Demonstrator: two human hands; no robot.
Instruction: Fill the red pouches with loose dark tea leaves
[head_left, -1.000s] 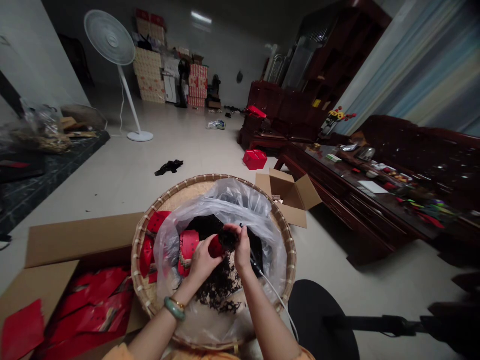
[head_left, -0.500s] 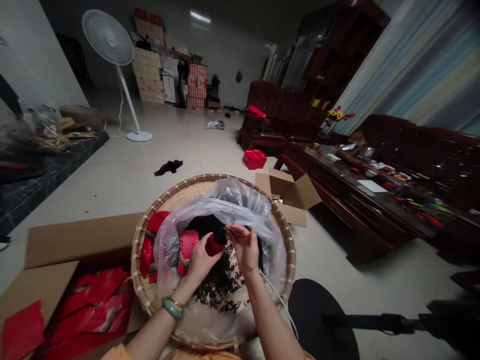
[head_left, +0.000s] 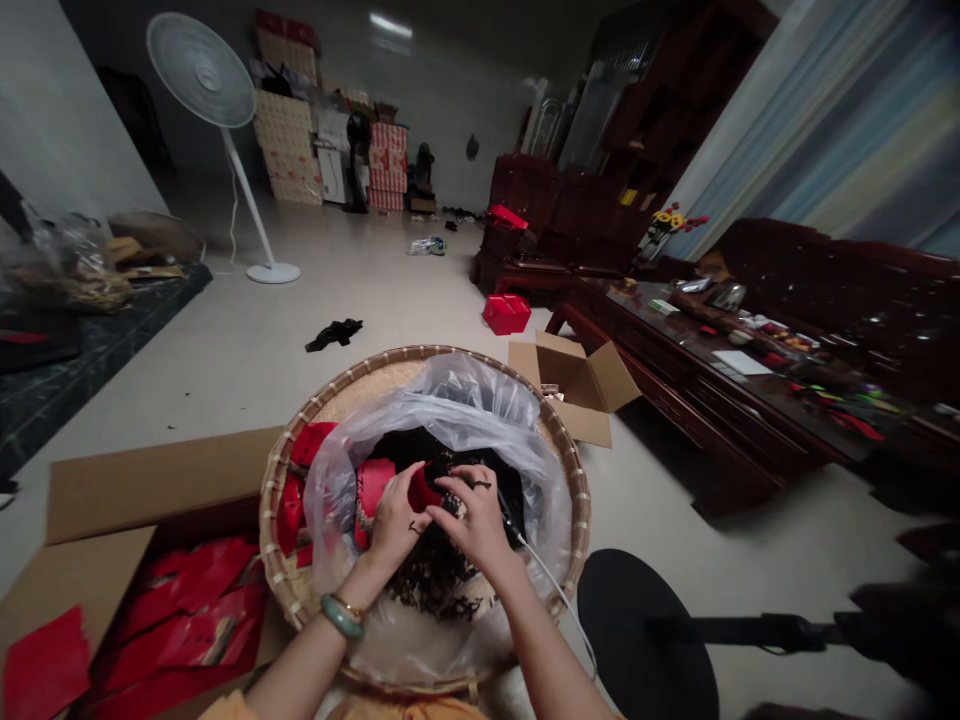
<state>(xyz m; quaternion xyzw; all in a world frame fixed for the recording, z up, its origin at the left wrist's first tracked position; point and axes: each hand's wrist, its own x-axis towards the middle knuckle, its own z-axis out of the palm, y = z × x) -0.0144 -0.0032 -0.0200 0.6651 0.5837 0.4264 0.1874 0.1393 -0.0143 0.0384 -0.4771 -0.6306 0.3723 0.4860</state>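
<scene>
My left hand (head_left: 395, 520) is wrapped round a small red pouch (head_left: 424, 488), held upright over the basket. Black shreds (head_left: 436, 472) bulge at the pouch's mouth, and my right hand (head_left: 474, 515) curls its fingers and thumb round them. Stray black strands cling to both hands. Underneath, a clear plastic bag (head_left: 337, 440) lines the round woven basket (head_left: 271, 480) and holds a loose heap of black and pale shreds (head_left: 431, 590). Another red packet (head_left: 373, 487) lies in the bag, left of my left hand. A white cord (head_left: 551, 580) runs out of the bag beside my right wrist.
A carton of red packets (head_left: 195, 610) stands open at the left. Beyond the basket are a smaller open carton (head_left: 577, 385), a red box (head_left: 506, 314) and a black bag (head_left: 334, 335). A wooden table (head_left: 675, 370) and a round black stand base (head_left: 645, 640) are on the right.
My right hand has moved from beside the pouch's mouth onto it, with its fingers now curled over the black shreds. The left hand still holds the red pouch.
</scene>
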